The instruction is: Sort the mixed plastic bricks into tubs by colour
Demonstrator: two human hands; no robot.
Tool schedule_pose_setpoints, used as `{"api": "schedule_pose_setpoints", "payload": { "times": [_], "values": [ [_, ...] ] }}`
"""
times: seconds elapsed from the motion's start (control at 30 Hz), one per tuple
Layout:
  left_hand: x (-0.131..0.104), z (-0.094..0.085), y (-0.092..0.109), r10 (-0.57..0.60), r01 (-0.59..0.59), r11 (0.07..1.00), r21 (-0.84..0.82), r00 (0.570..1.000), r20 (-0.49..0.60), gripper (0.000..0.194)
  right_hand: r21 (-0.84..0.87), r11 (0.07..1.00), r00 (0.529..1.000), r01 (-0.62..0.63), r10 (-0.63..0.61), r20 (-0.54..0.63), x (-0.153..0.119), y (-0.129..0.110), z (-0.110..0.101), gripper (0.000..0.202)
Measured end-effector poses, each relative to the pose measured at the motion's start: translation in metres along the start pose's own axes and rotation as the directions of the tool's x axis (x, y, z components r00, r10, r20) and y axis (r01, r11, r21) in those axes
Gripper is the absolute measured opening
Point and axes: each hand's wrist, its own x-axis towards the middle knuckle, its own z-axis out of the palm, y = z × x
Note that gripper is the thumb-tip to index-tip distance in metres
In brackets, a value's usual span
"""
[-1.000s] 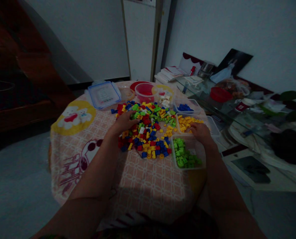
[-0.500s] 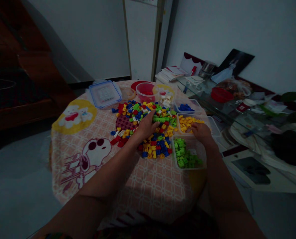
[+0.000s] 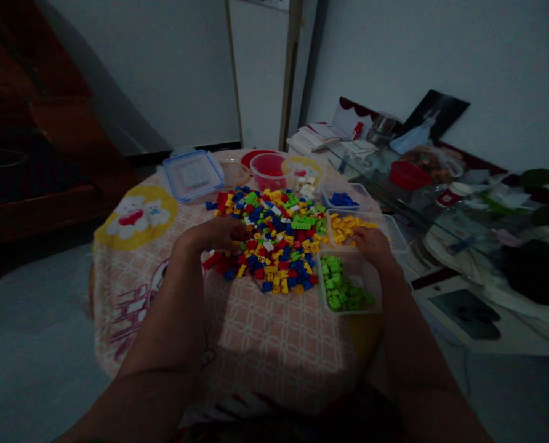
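A heap of mixed toy building bricks [image 3: 281,246] in red, blue, yellow, green and white spreads over the table. My left hand [image 3: 216,235] is at the heap's left side, its fingers curled in among the bricks; what they grip, if anything, is hidden. My right hand [image 3: 371,245] rests over the near right part of a clear tray of yellow bricks [image 3: 343,229], fingers bent together and their tips poorly visible. Just below it stands a clear tray of green bricks [image 3: 339,286]. Blue bricks [image 3: 343,199] lie in another tray farther back.
A pink patterned cloth [image 3: 274,344] covers the round table. Behind the heap are a blue-rimmed lid [image 3: 194,175], a pink-red tub [image 3: 269,172] and white bricks [image 3: 306,187]. A cluttered glass shelf [image 3: 408,206] with a red bowl [image 3: 410,175] borders the right side.
My left hand has moved left from the middle of the heap to its left edge, over the spot where a maroon studded piece showed. My right hand has stayed at the yellow tray.
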Motion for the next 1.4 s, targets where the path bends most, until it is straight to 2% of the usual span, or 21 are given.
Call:
{"api": "schedule_pose_setpoints", "payload": {
  "times": [0.13,0.27,0.43,0.6,0.73,0.83,0.93,1.03,1.17,1.23,1.3,1.4],
  "values": [
    [0.013,0.014,0.003,0.013,-0.011,0.995,0.099,1.0,-0.028,0.034,0.003,1.0,1.0,-0.004,0.004,-0.003,0.0,0.001,0.001,0.037],
    [0.022,0.021,0.009,0.066,-0.045,0.982,0.184,0.992,-0.107,0.022,0.007,1.0,1.0,0.013,-0.013,-0.004,0.001,0.002,0.002,0.037],
    [0.03,0.03,0.019,0.07,-0.039,0.989,0.14,0.971,-0.227,0.031,0.007,1.0,1.0,0.029,-0.029,-0.011,0.001,0.003,0.002,0.037],
    [0.033,0.033,0.02,0.085,-0.063,0.994,0.087,0.953,-0.291,0.031,0.002,1.0,1.0,0.017,-0.017,0.0,0.0,0.001,0.0,0.038],
    [0.029,0.026,0.027,0.062,-0.053,0.998,0.034,0.905,-0.421,0.032,0.007,1.0,1.0,0.012,-0.012,0.025,-0.001,-0.001,-0.003,0.04],
    [0.023,0.031,0.051,0.147,-0.168,0.986,-0.002,0.866,-0.477,0.032,0.007,1.0,1.0,0.01,-0.01,0.022,-0.001,-0.002,-0.003,0.039],
    [0.017,0.054,0.088,0.326,-0.37,0.929,-0.007,0.827,-0.458,0.027,0.002,1.0,1.0,0.015,-0.015,0.005,0.0,-0.001,-0.001,0.038],
    [0.012,0.089,0.122,0.522,-0.559,0.829,0.006,0.77,-0.367,0.026,0.005,1.0,1.0,0.019,-0.019,-0.009,0.001,0.001,0.001,0.037],
    [0.007,0.124,0.144,0.684,-0.702,0.712,0.028,0.683,-0.256,0.029,0.011,1.0,1.0,0.021,-0.021,-0.017,0.002,0.002,0.003,0.037],
    [0.007,0.129,0.145,0.716,-0.729,0.683,0.042,0.658,-0.231,0.03,0.01,1.0,1.0,0.02,-0.02,-0.022,0.002,0.002,0.003,0.037],
    [0.008,0.125,0.14,0.709,-0.723,0.689,0.052,0.657,-0.257,0.03,0.011,1.0,1.0,0.021,-0.021,-0.023,0.001,0.002,0.003,0.037],
    [0.014,0.108,0.128,0.613,-0.635,0.77,0.06,0.711,-0.343,0.027,0.016,0.999,0.999,0.03,-0.03,-0.021,0.001,0.003,0.002,0.036]
  ]
}}
